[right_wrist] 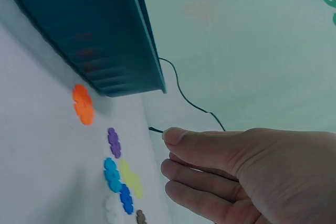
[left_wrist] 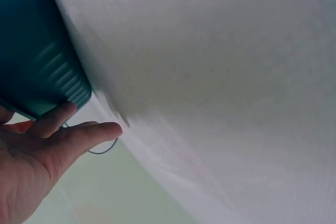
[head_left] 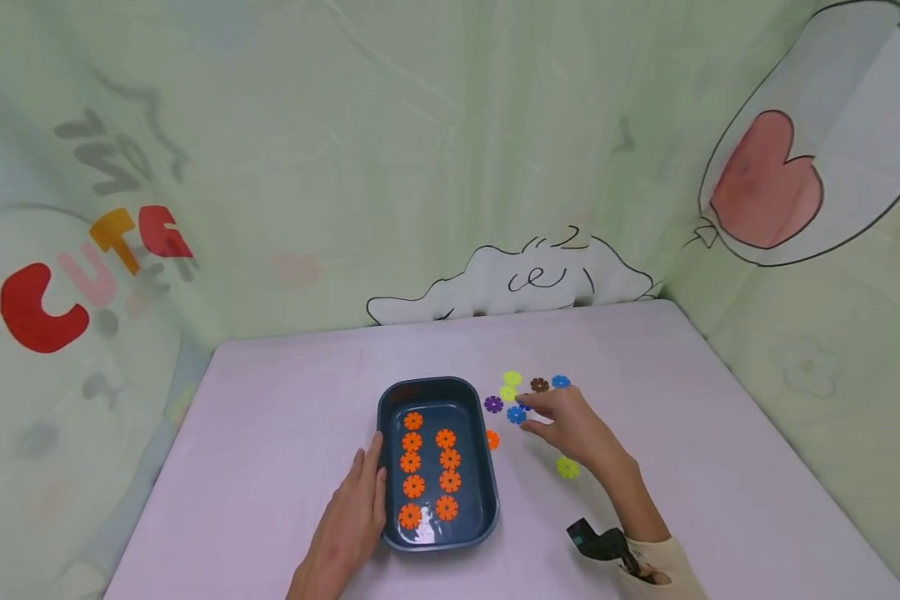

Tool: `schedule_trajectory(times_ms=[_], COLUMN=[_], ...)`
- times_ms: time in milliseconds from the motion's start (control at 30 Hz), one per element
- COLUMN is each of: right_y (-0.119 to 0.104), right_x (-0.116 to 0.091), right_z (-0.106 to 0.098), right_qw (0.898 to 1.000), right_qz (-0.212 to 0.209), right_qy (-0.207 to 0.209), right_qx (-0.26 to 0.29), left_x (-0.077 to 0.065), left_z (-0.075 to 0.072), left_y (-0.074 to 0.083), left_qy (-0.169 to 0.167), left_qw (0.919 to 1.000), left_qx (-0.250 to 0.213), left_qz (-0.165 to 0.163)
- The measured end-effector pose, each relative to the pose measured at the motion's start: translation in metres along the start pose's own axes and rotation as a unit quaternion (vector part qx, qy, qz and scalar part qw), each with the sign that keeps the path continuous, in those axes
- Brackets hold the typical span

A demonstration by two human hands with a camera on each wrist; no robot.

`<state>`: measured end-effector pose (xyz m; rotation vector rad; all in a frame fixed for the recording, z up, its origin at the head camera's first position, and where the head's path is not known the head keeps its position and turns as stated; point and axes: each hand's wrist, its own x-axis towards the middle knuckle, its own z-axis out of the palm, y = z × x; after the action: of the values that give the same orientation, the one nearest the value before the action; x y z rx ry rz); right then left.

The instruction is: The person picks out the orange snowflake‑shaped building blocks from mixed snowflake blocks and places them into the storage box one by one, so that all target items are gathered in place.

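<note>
A dark blue rectangular tray (head_left: pixel 492 492) holds several orange notched plastic discs (head_left: pixel 410 461), laid flat in two columns. Along the tray's left side lies my left hand (head_left: pixel 351 508), its nearly straight fingers touching the outer wall. Right of the tray, my right hand (head_left: pixel 570 421) hovers over a loose group of discs, thumb and index finger apart with nothing between them. Closest to those fingertips are a light blue disc (head_left: pixel 516 415) and a yellow-green disc (head_left: pixel 507 392). In the right wrist view a darker blue disc (right_wrist: pixel 126 199) sits beside the light blue one.
Around the right hand lie a purple disc (head_left: pixel 493 404), a brown disc (head_left: pixel 539 385) and another blue disc (head_left: pixel 561 381). One orange disc (head_left: pixel 493 439) is close against the tray's right side. A lone yellow-green disc (head_left: pixel 567 467) lies below the right wrist. Printed curtains (head_left: pixel 292 167) surround the table (head_left: pixel 270 417).
</note>
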<state>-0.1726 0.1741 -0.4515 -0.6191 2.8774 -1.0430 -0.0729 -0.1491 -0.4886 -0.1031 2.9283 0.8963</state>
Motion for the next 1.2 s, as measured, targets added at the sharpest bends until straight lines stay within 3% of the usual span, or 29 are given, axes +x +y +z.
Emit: schedule_trajectory(times_ms=[233,367,600,733,1200], right_y=[0.002,0.002,0.003,0.002,0.0], right_x=[0.006,0.01,0.016,0.02,0.032], right_z=[0.02,0.029,0.046,0.052,0.059], right_qw=[0.999,0.999,0.998,0.999,0.999], right_qz=[0.004,-0.024,-0.059,-0.051,-0.038], right_qy=[-0.032,-0.044,-0.02,-0.007,-0.018], right_qx=[0.007,0.003,-0.01,-0.009,0.01], left_x=[0.002,0.002,0.001,0.001,0.001], left_z=[0.0,0.0,0.0,-0.001,-0.001], left_y=[0.0,0.0,0.0,0.0,0.001], left_qy=[0.0,-0.001,-0.001,-0.004,-0.011], left_qw=[1.0,1.0,1.0,1.0,0.9998], left_qx=[-0.002,-0.004,-0.003,-0.006,-0.01], left_qz=[0.0,-0.001,-0.003,-0.003,-0.013])
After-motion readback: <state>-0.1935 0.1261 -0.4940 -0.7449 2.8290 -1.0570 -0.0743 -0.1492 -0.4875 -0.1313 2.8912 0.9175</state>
